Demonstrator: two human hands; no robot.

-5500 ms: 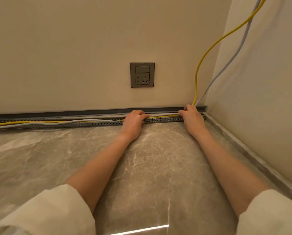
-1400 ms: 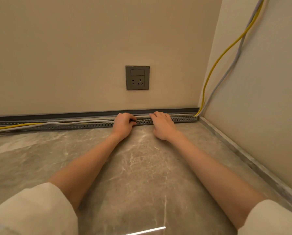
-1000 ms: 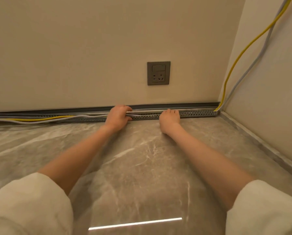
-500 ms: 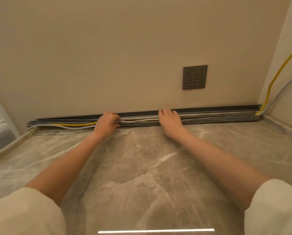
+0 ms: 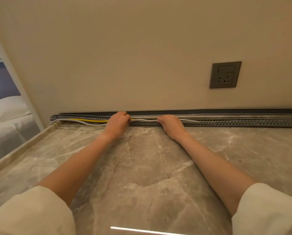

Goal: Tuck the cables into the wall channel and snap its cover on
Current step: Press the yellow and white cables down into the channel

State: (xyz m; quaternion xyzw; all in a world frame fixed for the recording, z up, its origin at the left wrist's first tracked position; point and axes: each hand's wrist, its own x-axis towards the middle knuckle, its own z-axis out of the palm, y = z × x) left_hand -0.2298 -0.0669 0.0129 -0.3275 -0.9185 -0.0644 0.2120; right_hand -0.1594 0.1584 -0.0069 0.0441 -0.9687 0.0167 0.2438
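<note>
A grey slotted cable channel [image 5: 235, 123] runs along the foot of the beige wall. A yellow cable [image 5: 91, 120] and a white cable [image 5: 77, 122] lie loose over its left part; right of my hands they sit inside it. My left hand [image 5: 117, 123] is curled around both cables at the channel's edge. My right hand [image 5: 171, 123] presses fingers down on the white cable [image 5: 143, 119] over the channel. A dark strip [image 5: 226, 111], perhaps the cover, lies against the wall behind the channel.
A grey wall socket [image 5: 225, 74] is mounted above the channel at the right. The marble floor [image 5: 142, 167] ends at a raised beige threshold [image 5: 20, 148] on the left. Beyond it, white bedding [image 5: 4, 112] shows.
Both hands have slid leftward along the channel, away from the corner. The view has swung left with them; the cables to the right now lie inside the channel.
</note>
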